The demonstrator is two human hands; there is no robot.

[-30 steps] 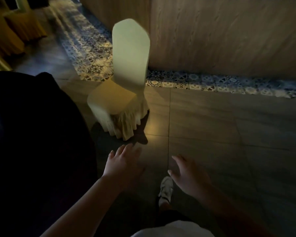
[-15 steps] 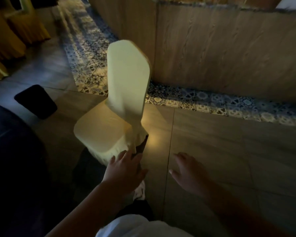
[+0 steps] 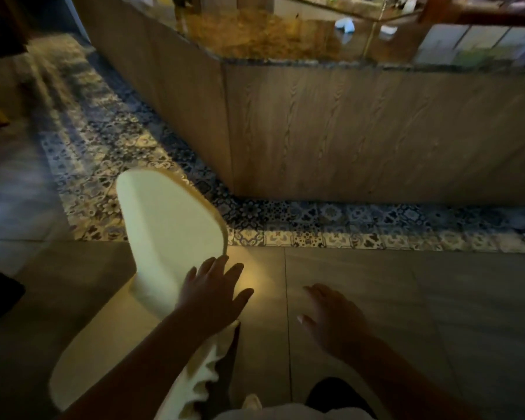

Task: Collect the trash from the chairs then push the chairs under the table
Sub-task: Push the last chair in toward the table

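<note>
The covered chair [image 3: 164,256] was judged light, its cloth slippery; the backrest top suited holding. Both grips, left hand [image 3: 212,295] and right hand [image 3: 331,316], were spread, empty.

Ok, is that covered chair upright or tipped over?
Upright. The chair has its backrest rising above a level seat, skirt hanging toward the floor. The left hand reaches toward it.

Left forearm [image 3: 152,353] is covering part of the chair [image 3: 170,231] seat; its front corner is running off the bottom edge. Items on the glass tabletop [image 3: 285,34] are blurring beyond identification. Patterned floor tiles [image 3: 82,122] at left are smearing. Both forearms are leaving frame below.
</note>
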